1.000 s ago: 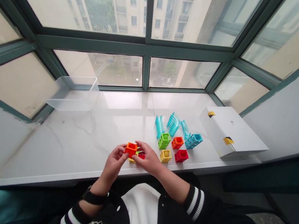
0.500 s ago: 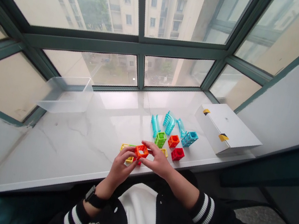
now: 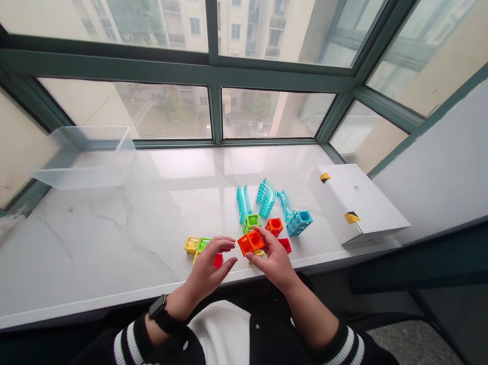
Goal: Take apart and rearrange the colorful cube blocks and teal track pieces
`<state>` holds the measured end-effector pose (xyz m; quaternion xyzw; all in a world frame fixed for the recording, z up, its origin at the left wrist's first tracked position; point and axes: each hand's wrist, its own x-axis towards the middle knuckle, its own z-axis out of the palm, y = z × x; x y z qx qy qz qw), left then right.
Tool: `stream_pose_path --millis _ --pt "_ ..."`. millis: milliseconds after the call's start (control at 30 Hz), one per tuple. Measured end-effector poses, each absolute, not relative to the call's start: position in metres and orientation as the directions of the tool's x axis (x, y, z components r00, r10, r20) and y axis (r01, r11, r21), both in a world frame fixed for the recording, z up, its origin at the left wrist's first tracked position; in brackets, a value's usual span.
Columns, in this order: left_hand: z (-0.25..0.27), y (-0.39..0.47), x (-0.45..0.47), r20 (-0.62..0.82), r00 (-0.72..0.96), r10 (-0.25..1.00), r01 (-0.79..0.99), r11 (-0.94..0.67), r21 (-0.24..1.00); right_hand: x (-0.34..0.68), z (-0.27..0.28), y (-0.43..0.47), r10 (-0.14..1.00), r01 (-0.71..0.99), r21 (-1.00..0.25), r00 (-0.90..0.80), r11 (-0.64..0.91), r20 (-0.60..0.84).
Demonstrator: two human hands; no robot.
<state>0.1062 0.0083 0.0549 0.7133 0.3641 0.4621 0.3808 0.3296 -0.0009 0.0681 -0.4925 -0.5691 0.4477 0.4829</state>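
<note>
My right hand (image 3: 276,260) grips an orange hollow toy block (image 3: 251,243) between thumb and fingers, held up over the sill's front part. Just left of it my left hand (image 3: 210,266) has thumb and fingers apart, with nothing in them. Beneath and beside the left hand lie a yellow block (image 3: 192,244), a green block (image 3: 203,244) and a red block (image 3: 217,260), partly covered by it. Behind the right hand are a lime green block (image 3: 252,223), another orange block (image 3: 274,226) and a half-hidden red block (image 3: 284,245).
Turquoise track pieces (image 3: 266,198) and a blue block tower (image 3: 300,223) stand farther back. A white box (image 3: 363,203) sits at the right, against the wall side. At the left is a clear plastic bin (image 3: 84,179) on the marble sill (image 3: 127,256), below the windows.
My left hand has let go of the orange block and drawn away to the left. The right hand has turned the block and moved it right. The view has shifted slightly.
</note>
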Motion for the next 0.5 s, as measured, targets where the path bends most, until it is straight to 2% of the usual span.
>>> stream_pose_path --millis 167,500 --pt "0.039 0.017 0.101 0.318 0.285 0.904 0.26 -0.393 0.882 0.357 0.062 0.004 0.991 0.154 -0.981 0.048 0.117 0.126" --pt "0.024 0.02 0.101 0.172 0.291 0.941 0.264 -0.252 0.931 0.403 0.058 0.017 0.926 0.495 -0.861 0.26 0.115 0.273"
